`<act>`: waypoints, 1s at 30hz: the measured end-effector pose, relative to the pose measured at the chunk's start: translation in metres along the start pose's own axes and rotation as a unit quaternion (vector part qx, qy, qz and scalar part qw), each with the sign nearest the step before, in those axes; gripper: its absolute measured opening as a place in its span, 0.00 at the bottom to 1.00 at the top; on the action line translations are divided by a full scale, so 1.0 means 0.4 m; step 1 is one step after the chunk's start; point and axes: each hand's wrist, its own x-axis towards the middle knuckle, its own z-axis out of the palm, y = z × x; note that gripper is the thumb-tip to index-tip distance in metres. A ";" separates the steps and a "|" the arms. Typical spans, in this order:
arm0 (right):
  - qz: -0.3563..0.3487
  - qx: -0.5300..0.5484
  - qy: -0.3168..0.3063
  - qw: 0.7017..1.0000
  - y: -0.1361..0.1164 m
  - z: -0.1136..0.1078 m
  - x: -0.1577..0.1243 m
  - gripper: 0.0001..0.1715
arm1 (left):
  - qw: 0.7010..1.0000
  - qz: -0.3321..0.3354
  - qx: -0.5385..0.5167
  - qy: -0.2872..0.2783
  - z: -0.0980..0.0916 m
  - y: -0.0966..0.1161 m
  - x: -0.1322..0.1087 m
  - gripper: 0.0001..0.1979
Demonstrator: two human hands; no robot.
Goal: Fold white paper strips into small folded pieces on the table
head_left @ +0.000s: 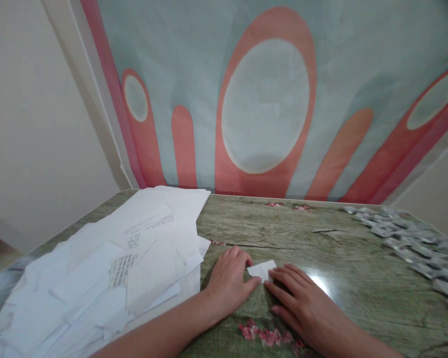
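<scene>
No text can be read: the dark printed lines on the white sheets are blurred.

3 pale ovals mark the patterned backdrop.

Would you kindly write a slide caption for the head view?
Left hand and right hand at a small white paper, between piled sheets and rows of greyish pieces.

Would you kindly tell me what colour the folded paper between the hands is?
The folded paper is white; it shows best in the head view.
</scene>
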 end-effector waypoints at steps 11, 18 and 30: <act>0.060 0.049 -0.058 0.995 -0.009 -0.027 0.033 0.21 | 1.000 0.000 -0.006 0.006 0.001 0.001 0.001 0.10; 0.065 0.037 -0.080 0.994 -0.011 -0.025 0.035 0.23 | 1.000 0.000 -0.011 0.009 -0.003 0.001 0.000 0.10; 0.079 0.062 -0.101 0.990 0.000 -0.024 0.034 0.28 | 0.999 -0.007 -0.041 0.002 0.005 -0.007 0.007 0.11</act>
